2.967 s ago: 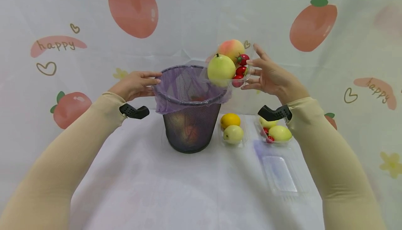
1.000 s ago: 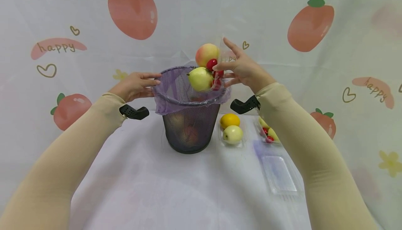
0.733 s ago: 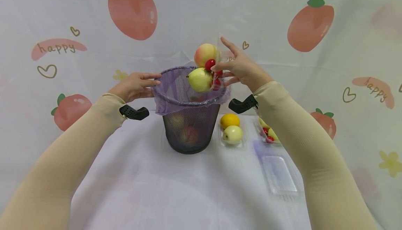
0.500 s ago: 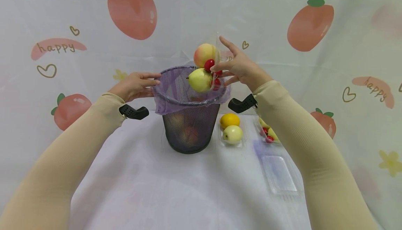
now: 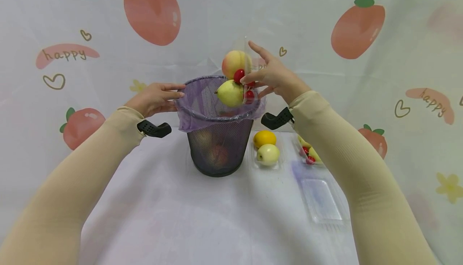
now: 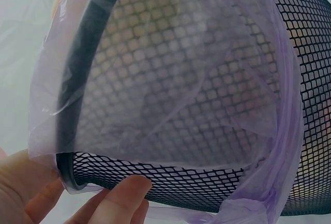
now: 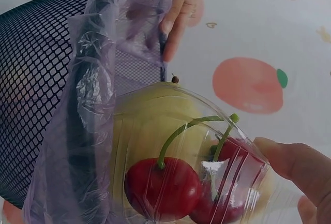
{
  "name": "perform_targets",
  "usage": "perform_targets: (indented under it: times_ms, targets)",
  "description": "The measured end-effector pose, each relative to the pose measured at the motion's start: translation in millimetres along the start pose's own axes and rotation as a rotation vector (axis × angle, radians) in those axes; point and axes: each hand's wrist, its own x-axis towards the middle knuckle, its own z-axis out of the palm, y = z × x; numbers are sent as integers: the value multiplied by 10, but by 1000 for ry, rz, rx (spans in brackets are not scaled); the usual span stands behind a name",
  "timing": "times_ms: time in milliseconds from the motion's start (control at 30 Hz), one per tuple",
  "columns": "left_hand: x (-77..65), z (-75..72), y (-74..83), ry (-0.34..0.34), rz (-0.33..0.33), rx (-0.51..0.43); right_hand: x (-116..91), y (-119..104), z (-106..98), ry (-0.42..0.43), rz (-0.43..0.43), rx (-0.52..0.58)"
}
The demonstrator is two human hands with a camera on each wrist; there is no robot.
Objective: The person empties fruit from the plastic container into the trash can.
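Observation:
My left hand point(image 5: 155, 98) grips the left rim of a black mesh wastebasket point(image 5: 197, 148); in the left wrist view, thumb and fingers lie on either side of that rim. A purple bin bag point(image 5: 191, 124) lines the basket and folds over its edge. Above the right rim, my right hand point(image 5: 276, 76) holds a clear plastic container point(image 7: 189, 100), tipped left over the opening. In it are a peach point(image 5: 231, 64), a yellow-green pear point(image 5: 230, 93) and several red cherries point(image 7: 163, 188). Reddish fruit point(image 5: 218, 154) shows dimly through the basket's mesh.
On the white tabletop point(image 5: 202, 220), right of the basket, a clear container holds a yellow-orange fruit point(image 5: 265, 138) and a pale pear point(image 5: 268, 155). Farther right, my forearm partly hides another container with cherries point(image 5: 310, 160). A flat clear tray point(image 5: 323, 200) lies nearer.
My right hand has moved left with the container and tipped it toward the basket's opening; over the last second it tilts slightly more. The left hand stays at the rim.

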Motion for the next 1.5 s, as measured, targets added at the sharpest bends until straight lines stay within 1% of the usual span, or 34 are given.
perform_targets:
  times_ms: [133, 533, 867, 1267, 1400, 1500]
  targets:
    - [-7, 5, 3, 2, -1, 3, -2, -11, 16, 6, -2, -33]
    - [-5, -15, -12, -3, 0, 1, -18, -65, 71, 12, 9, -74]
    - [-5, -29, -20, -11, -1, 0, -10, -106, 109, 18, -3, -117]
    - [4, -29, -24, -13, 5, -4, -32, -126, 114, 25, -25, -165]
    - [8, -30, -22, -16, 6, -5, -41, -158, 85, 35, -29, -197]
    - [8, -33, -21, -15, 8, 0, -52, -189, 51, 45, -40, -196]
